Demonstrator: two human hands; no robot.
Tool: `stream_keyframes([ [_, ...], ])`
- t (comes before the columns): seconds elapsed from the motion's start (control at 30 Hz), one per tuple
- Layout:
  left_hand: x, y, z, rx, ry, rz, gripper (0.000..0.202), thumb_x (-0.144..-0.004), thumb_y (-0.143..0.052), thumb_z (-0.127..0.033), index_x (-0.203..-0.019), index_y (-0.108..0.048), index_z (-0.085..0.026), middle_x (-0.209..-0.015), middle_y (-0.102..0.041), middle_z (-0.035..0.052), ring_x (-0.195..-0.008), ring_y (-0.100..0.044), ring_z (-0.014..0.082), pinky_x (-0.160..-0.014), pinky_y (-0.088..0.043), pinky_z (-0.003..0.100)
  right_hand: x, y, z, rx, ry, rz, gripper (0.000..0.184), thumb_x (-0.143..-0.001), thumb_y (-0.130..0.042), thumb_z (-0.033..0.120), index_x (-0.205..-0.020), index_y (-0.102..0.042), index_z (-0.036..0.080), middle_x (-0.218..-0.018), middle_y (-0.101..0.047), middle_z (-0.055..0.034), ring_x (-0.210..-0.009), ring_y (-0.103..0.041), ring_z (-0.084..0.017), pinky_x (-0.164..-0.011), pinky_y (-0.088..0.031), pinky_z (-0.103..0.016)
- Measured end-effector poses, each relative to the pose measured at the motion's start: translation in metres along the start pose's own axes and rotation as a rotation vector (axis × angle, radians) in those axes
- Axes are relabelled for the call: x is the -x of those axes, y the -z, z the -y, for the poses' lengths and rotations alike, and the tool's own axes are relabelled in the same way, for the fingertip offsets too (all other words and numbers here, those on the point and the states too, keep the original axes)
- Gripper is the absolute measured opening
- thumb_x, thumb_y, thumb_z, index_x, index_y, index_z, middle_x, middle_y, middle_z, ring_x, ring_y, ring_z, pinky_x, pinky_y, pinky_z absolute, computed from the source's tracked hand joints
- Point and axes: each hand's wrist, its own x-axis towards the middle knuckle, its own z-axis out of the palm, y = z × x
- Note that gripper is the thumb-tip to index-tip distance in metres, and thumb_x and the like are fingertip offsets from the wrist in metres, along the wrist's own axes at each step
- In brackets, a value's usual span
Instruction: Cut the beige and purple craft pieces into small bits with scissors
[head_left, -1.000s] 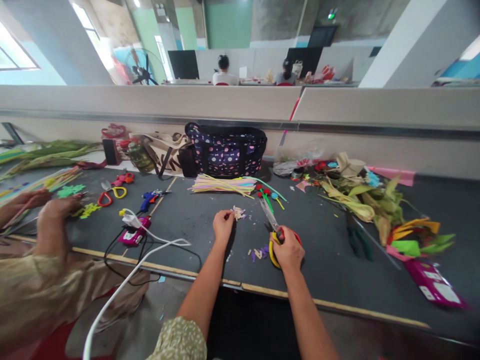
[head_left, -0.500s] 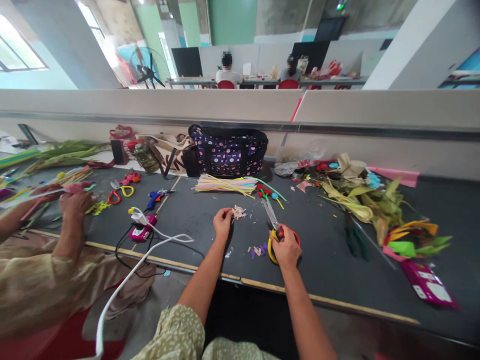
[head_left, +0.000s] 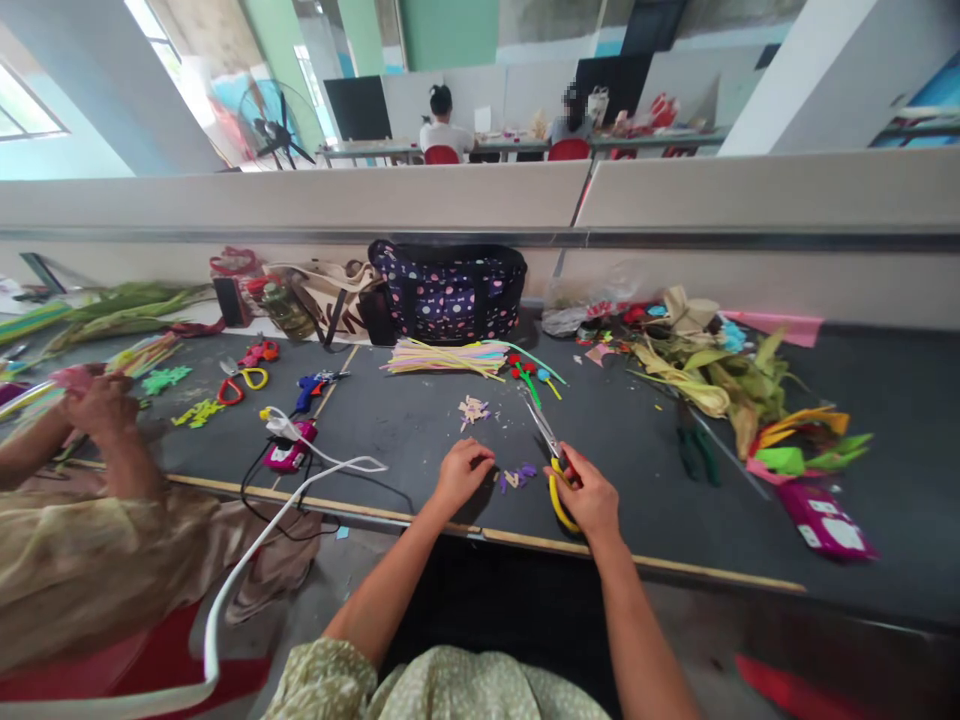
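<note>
My right hand (head_left: 592, 492) grips a pair of scissors (head_left: 556, 462) with yellow and red handles; the slightly parted blades point away from me. My left hand (head_left: 463, 476) is low over the table with its fingertips drawn together, just left of a small pile of purple and pale cut pieces (head_left: 517, 476). Whatever may be between those fingertips is too small to make out. Farther off lies another pile of pale cut pieces (head_left: 473, 411). Beyond it is a bundle of pastel strips (head_left: 446, 358), with red and blue pompoms on green stems (head_left: 529, 370) at its right end.
A dotted bag (head_left: 450, 295) stands against the partition. Dried husks (head_left: 739, 395), pliers (head_left: 697, 445) and a magenta box (head_left: 825, 520) lie right. Left are a glue gun (head_left: 313, 388), a power adapter (head_left: 289, 447) with a white cable, other scissors (head_left: 241, 380), and a co-worker's hands (head_left: 97, 405).
My left hand has drawn back from the pale pile toward me, beside the purple pieces. The scissors in my right hand have shifted slightly. The co-worker's hands have moved left.
</note>
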Motion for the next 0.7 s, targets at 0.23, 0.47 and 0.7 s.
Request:
stream_keyframes([
  [0.23,0.018,-0.007,-0.006,-0.221,-0.013,0.11,0.006,-0.082,-0.06,-0.021,-0.079,-0.066,-0.02,-0.081,-0.061,0.0038,-0.085,-0.054,0.0185,-0.078,-0.04,0.03,0.008,0.014,0.002,0.058,-0.156,0.006,0.067,-0.074,-0.052,0.069,-0.119,-0.051,0.019,-0.073,-0.067,-0.0006,-0.061,-0.063,-0.018,-0.055,-0.039,-0.025],
  [0.47,0.019,-0.015,-0.015,-0.404,-0.014,0.124,0.008,-0.081,-0.063,-0.028,-0.081,-0.064,-0.02,-0.085,-0.058,0.0052,-0.088,-0.053,0.0205,-0.079,-0.039,0.031,0.016,0.013,0.003,0.076,-0.151,0.017,0.058,-0.073,-0.049,0.074,-0.094,-0.06,0.022,-0.063,-0.063,0.0004,-0.054,-0.058,-0.016,-0.052,-0.035,-0.024],
  [0.7,0.015,-0.016,-0.022,-0.435,0.058,0.145,0.007,-0.082,-0.06,-0.025,-0.08,-0.063,-0.02,-0.085,-0.058,0.0051,-0.089,-0.054,0.0202,-0.078,-0.04,0.03,0.025,0.005,-0.005,0.088,-0.091,-0.046,0.066,-0.073,-0.048,0.076,-0.105,-0.063,0.02,-0.067,-0.064,-0.0018,-0.06,-0.059,-0.017,-0.057,-0.038,-0.025],
])
